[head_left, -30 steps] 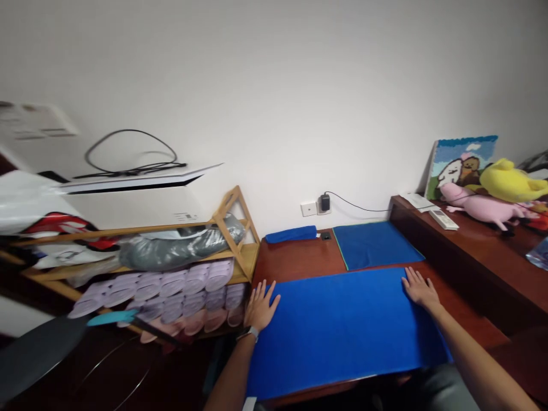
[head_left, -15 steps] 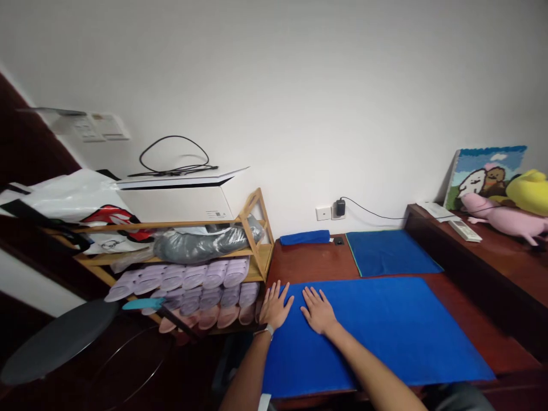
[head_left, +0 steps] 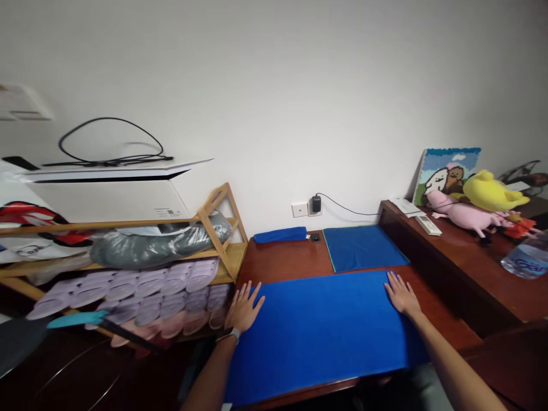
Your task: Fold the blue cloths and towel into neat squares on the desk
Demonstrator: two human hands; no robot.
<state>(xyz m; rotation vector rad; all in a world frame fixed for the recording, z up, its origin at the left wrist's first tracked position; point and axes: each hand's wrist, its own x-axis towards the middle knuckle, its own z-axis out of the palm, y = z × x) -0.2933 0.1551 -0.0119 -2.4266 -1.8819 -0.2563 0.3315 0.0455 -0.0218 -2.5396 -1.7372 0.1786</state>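
Observation:
A bright blue towel (head_left: 321, 331) lies spread flat over the front of the brown wooden desk (head_left: 285, 265). My left hand (head_left: 243, 308) rests on its far left corner, palm down with fingers spread. On the far right corner lies my right hand (head_left: 402, 294), also flat, its fingers stretched out. Neither hand grips anything. Behind the towel is a folded darker blue cloth (head_left: 363, 248) with a green edge. A rolled blue cloth (head_left: 280, 234) sits against the wall.
To the left, a wooden rack (head_left: 233, 260) holds lilac slippers (head_left: 175, 278) and a white box (head_left: 107, 200). On the raised ledge at right are a remote control (head_left: 428, 225), a pink plush toy (head_left: 462, 216) and a water bottle (head_left: 526, 257). A black charger (head_left: 316, 202) is plugged into the wall.
My right hand has slid rightward across the towel to its far right corner. My left hand stays at the left corner. The view has turned right, bringing the bottle into sight.

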